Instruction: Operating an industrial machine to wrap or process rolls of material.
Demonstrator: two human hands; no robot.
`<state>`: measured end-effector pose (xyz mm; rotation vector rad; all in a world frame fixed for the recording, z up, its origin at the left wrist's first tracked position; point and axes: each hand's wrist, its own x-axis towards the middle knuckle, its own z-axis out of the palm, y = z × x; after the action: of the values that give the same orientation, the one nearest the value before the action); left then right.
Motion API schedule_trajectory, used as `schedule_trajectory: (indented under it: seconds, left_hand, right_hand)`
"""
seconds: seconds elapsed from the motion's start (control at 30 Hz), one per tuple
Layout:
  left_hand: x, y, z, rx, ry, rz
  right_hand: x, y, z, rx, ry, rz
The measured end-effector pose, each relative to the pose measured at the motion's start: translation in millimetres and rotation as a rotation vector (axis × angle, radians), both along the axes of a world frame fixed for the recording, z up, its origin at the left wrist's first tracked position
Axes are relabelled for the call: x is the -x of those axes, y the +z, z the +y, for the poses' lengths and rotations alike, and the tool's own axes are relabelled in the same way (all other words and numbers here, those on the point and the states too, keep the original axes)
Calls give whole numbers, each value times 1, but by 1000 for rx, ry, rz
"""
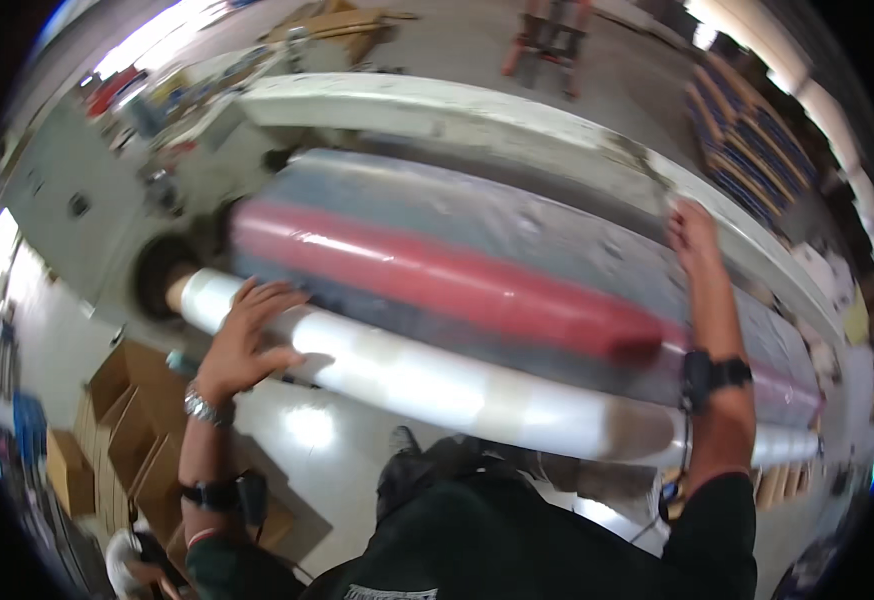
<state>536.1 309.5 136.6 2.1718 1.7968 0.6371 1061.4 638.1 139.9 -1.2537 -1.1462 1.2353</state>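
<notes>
A long roll of shiny white film (437,385) lies across the front of a machine, its left end at a dark round holder (162,272). My left hand (247,345) rests on the roll near that end, fingers spread and thumb apart. Behind it runs a red film-covered roller (427,272), then a grey, glossy film sheet (557,235) with wrinkles. Over the sheet my right arm stretches to the far side. There my right hand (694,230) is closed, beside the machine's pale beam (437,98). What its fingers hold, if anything, is too small to tell.
The machine's pale side housing (67,180) stands at the left. Open cardboard boxes (132,425) sit on the floor at lower left. Beyond the beam are a red-framed stand (547,45) and stacked pallets (752,140). Part of a person (132,562) shows at the lower left.
</notes>
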Motion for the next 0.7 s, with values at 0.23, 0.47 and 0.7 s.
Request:
schedule_trajectory:
  seconds: [0.23, 0.47, 0.7]
  left_hand:
    - [67, -26, 6, -241, 464, 237]
    - [159, -37, 56, 6, 485, -42]
    - [196, -55, 62, 109, 407, -244]
  right_hand:
    - [129, -22, -136, -341, 256, -225]
    - [387, -18, -198, -666, 661, -681]
    - [474, -38, -218, -729, 745, -739]
